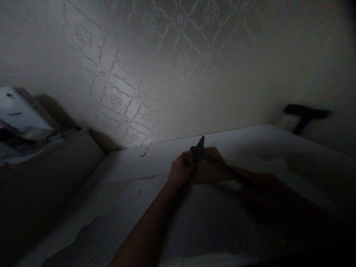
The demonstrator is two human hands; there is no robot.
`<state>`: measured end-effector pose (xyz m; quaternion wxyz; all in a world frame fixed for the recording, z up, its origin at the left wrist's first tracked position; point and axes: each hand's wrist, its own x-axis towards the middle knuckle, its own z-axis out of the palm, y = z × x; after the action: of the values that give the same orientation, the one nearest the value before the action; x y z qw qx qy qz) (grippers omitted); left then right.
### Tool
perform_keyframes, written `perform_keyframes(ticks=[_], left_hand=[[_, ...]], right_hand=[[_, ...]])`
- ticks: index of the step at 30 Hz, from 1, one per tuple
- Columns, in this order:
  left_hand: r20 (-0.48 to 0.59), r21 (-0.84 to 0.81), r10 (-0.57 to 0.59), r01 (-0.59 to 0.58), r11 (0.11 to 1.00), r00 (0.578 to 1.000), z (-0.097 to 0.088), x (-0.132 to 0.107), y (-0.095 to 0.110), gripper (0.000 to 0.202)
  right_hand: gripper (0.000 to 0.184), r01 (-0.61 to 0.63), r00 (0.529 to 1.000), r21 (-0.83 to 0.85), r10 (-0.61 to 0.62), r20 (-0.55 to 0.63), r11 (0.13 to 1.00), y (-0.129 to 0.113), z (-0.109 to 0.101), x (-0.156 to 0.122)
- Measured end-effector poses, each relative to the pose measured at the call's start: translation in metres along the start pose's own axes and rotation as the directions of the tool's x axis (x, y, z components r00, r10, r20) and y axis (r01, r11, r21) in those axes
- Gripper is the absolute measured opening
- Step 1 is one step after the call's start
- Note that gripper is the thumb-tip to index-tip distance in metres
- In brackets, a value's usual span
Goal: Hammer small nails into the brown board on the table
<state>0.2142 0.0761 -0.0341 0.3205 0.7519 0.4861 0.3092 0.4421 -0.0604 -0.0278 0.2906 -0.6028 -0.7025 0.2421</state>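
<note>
In the dim head view my right hand grips the handle of a hammer, which slants up and left. The hammer's head is close beside my left hand. Under both lies a flat brown board, on a pale surface. My left hand rests at the board's left edge with its fingers curled together. What those fingers hold, if anything, is hidden by the hammer head and the dark.
Patterned wallpaper covers the wall behind. Small dark bits lie on the white surface. At left, a white box stands on a cabinet. A dark T-shaped form shows at right, possibly a shadow.
</note>
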Motion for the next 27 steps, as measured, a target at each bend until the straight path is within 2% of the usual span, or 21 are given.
perform_keyframes(ticks=[27], left_hand=[[-0.004,0.057,0.007,-0.007,0.998,1.0,0.0001,-0.0011,0.0038,0.04]], right_hand=[[0.061,0.013,1.0,0.011,-0.013,-0.007,1.0,0.0007,0.0004,-0.0004]])
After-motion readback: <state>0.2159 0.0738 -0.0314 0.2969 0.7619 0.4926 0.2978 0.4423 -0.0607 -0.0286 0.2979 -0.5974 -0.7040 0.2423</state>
